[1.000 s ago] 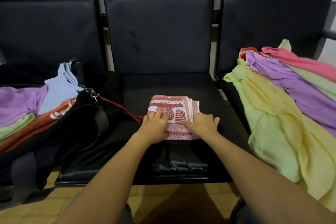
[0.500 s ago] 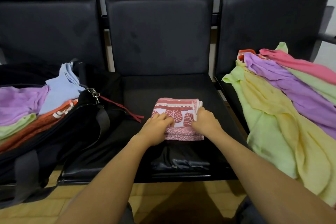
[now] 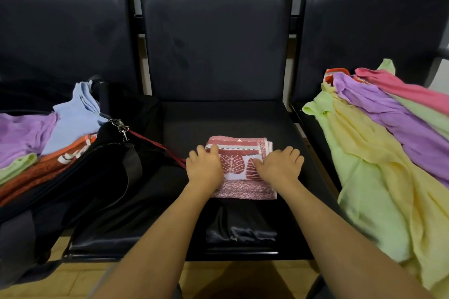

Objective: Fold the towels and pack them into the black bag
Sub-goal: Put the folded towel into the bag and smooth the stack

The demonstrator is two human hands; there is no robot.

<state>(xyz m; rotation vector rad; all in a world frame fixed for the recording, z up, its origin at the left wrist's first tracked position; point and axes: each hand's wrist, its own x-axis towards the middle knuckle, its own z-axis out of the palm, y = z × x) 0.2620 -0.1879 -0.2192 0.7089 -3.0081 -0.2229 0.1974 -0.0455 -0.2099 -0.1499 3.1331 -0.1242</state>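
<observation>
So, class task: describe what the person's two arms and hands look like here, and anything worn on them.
Both arms are bare from the bottom edge of the picture to the fingers: no sleeves, gloves, watch or bracelet in view. The left hand and right hand show no rings or markings that I can make out.

left hand [image 3: 204, 168] and right hand [image 3: 279, 167] flat on folded towel [image 3: 239, 167], black seat [image 3: 218, 119]
</observation>
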